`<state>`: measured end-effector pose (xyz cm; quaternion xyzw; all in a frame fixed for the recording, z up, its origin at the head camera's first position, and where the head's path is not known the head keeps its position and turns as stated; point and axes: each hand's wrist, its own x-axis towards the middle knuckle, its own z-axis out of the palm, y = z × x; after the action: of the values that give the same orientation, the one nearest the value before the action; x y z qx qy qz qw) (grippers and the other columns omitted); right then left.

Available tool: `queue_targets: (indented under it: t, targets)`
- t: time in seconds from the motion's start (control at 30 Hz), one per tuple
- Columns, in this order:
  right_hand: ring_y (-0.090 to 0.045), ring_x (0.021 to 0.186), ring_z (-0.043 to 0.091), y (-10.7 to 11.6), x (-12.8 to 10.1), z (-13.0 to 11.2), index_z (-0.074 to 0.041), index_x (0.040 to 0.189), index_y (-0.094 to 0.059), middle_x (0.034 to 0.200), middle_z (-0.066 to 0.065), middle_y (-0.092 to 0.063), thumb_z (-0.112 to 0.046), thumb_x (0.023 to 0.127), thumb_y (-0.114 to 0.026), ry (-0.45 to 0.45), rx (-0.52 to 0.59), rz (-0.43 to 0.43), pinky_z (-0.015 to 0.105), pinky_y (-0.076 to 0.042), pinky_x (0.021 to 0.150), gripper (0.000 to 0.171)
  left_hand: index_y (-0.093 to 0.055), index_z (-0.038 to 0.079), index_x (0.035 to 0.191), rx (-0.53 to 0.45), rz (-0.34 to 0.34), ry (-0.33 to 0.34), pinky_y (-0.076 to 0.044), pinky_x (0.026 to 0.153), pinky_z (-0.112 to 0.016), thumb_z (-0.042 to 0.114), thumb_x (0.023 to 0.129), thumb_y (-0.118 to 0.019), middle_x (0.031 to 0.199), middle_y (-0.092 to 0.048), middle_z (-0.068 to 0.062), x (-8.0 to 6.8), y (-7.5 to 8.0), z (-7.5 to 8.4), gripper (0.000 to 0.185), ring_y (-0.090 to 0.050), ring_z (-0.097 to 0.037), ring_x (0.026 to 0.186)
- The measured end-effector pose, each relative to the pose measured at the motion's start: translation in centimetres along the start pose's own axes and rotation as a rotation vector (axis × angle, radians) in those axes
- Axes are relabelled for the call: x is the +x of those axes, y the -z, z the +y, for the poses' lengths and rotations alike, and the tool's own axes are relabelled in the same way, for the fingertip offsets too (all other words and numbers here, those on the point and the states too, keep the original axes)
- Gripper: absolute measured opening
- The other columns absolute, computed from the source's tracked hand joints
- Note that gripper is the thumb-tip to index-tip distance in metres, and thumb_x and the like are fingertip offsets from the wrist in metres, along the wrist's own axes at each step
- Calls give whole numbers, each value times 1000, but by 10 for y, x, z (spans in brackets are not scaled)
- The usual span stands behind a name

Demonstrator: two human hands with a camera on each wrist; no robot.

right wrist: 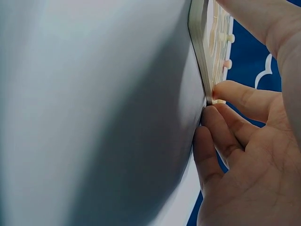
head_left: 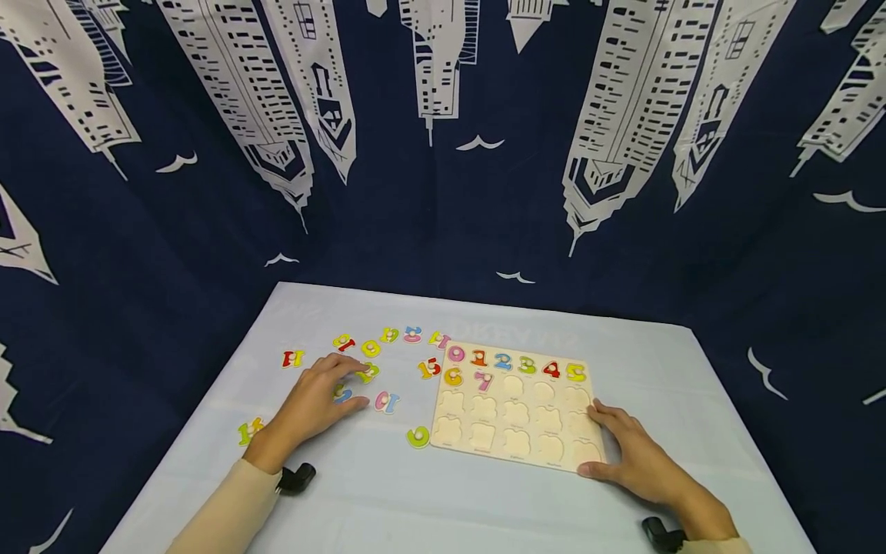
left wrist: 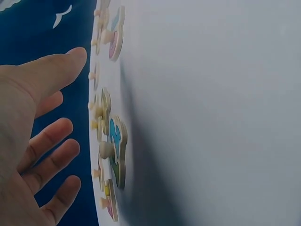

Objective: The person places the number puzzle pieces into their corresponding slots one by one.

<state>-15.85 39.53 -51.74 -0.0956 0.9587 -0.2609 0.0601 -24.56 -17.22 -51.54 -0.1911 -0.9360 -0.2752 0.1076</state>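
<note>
The puzzle board is being steadied by the right hand, fingers relaxed; the left hand, fingers spread, is apparently hovering over loose number pieces, which risk being scattered toward the desk's left edge.

Pale blue desk; light wooden puzzle board with a pink 0, green 3, red 4. Navy backdrop curtain printed with white skyscrapers and birds.

Blue number piece half hidden under left hand; board's far end beyond the right-wrist frame
</note>
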Motion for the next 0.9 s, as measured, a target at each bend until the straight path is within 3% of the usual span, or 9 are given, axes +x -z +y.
queue_targets:
  t: [0.17, 0.43, 0.6, 0.77, 0.9]
  targets:
    - [-41, 161, 61, -1, 1, -1, 6, 169, -52, 182, 33, -40, -54, 84, -103, 1, -23, 4, 82, -43, 126, 115, -77, 16, 152, 43, -13, 22, -54, 103, -53, 33, 92, -103, 147, -75, -8, 11, 1, 0, 67, -72, -32, 136]
    - [-42, 161, 60, 0, 0, -1, 6, 168, -53, 181, 33, -41, -53, 84, -103, 11, -20, 18, 81, -43, 125, 114, -70, 16, 161, 124, -119, 132, -55, 115, -59, 52, 96, -96, 153, -72, -15, 60, -4, 0, 79, -68, -37, 141]
    - [-41, 163, 60, -2, 1, 1, 5, 168, -53, 181, 33, -42, -53, 85, -103, 11, -4, 11, 81, -42, 127, 113, -81, 10, 143, 166, -101, 183, -56, 108, -57, 41, 99, -96, 131, -81, -13, 83, -11, 2, 56, -73, -35, 125]
    - [-41, 162, 61, -3, 0, 1, 6, 168, -53, 181, 34, -42, -54, 85, -103, 17, 4, 7, 82, -42, 127, 114, -89, 10, 118, 143, -95, 202, -59, 100, -51, 18, 102, -93, 112, -81, -9, 90, -17, 0, 18, -73, -28, 106]
    - [-41, 162, 61, -1, -1, 1, 6, 167, -54, 181, 33, -43, -54, 84, -103, 18, -2, 19, 81, -43, 127, 113, -90, 11, 111, 113, -92, 199, -63, 92, -46, 8, 104, -88, 108, -78, -9, 94, -19, -2, 8, -71, -23, 97]
